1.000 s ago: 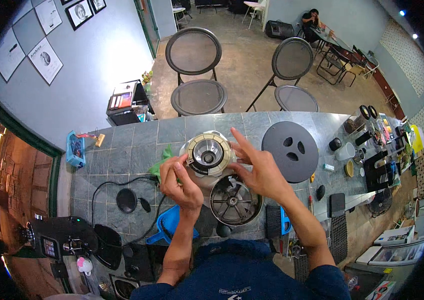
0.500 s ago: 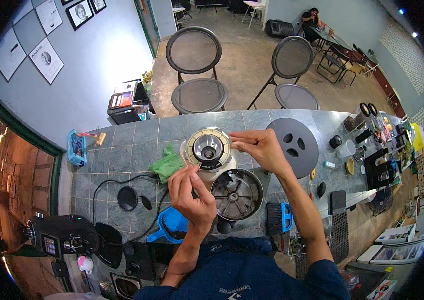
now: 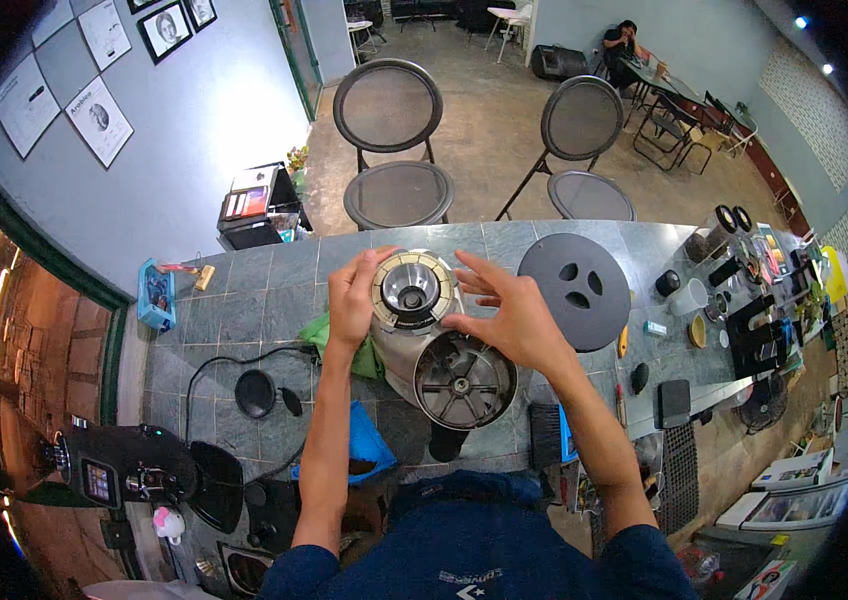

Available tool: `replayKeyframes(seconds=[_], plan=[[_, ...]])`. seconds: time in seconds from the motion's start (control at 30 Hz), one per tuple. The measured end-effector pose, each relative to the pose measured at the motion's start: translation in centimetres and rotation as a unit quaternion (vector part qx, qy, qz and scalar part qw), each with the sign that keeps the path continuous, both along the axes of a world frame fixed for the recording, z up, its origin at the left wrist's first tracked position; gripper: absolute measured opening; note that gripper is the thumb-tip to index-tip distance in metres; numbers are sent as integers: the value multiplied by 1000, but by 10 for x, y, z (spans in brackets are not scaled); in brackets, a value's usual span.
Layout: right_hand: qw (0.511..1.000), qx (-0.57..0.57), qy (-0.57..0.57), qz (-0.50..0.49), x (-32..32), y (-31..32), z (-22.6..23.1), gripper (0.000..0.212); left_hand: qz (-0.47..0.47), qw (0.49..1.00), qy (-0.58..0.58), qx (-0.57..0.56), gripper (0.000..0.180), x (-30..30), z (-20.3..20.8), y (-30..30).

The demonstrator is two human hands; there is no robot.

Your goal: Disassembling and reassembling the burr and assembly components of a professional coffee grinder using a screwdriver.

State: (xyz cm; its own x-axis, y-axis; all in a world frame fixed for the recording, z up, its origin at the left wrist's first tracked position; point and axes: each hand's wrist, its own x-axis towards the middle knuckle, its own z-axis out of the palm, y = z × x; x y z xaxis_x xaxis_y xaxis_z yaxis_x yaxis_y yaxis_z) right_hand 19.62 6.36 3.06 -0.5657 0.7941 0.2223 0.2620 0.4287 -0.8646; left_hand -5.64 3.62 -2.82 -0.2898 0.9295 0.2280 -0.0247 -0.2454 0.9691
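A silver coffee grinder [image 3: 399, 365] stands on the tiled counter in front of me. On its top is a cream dial ring [image 3: 384, 290] around a shiny metal funnel. My left hand [image 3: 352, 300] has its fingers curled against the ring's left side. On the other side my right hand [image 3: 509, 312] is held with thumb and fingers spread, its fingertips close to the ring; contact there is unclear. Nearer to me is the grinder's round metal dosing chamber [image 3: 489, 408], uncovered, with spokes inside. A green cloth [image 3: 316, 333] lies behind my left wrist.
A dark round lid [image 3: 574, 290] with three holes lies at the right. A blue dustpan [image 3: 371, 445] and a brush [image 3: 546, 435] flank the grinder. A black cable [image 3: 214, 365] runs leftward. Cups and jars crowd the right end. Two mesh chairs [image 3: 389, 105] stand beyond the counter.
My left hand has moved up and forward, from in front of the ring to its left side. My right hand has opened from a pinch into a spread grasp shape.
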Motion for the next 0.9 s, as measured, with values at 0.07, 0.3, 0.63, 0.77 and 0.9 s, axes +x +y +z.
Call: replayKeyframes(seconds=[0.07, 0.3, 0.63, 0.77, 0.9], plan=[[1000, 0, -13, 0, 0, 3, -3, 90, 22, 1000, 1, 11, 49, 5, -3, 0], [1000, -27, 2, 11, 2, 5, 1, 89, 110, 991, 74, 31, 45, 12, 1, -7], [993, -75, 76, 51, 6, 31, -12, 64, 292, 926, 237, 21, 40, 38, 7, -31], [992, -98, 64, 45, 4, 37, -6, 54, 310, 916, 252, 32, 39, 43, 5, -34], [991, -121, 40, 50, 4, 44, -1, 40, 334, 899, 283, 23, 38, 49, 5, -39]])
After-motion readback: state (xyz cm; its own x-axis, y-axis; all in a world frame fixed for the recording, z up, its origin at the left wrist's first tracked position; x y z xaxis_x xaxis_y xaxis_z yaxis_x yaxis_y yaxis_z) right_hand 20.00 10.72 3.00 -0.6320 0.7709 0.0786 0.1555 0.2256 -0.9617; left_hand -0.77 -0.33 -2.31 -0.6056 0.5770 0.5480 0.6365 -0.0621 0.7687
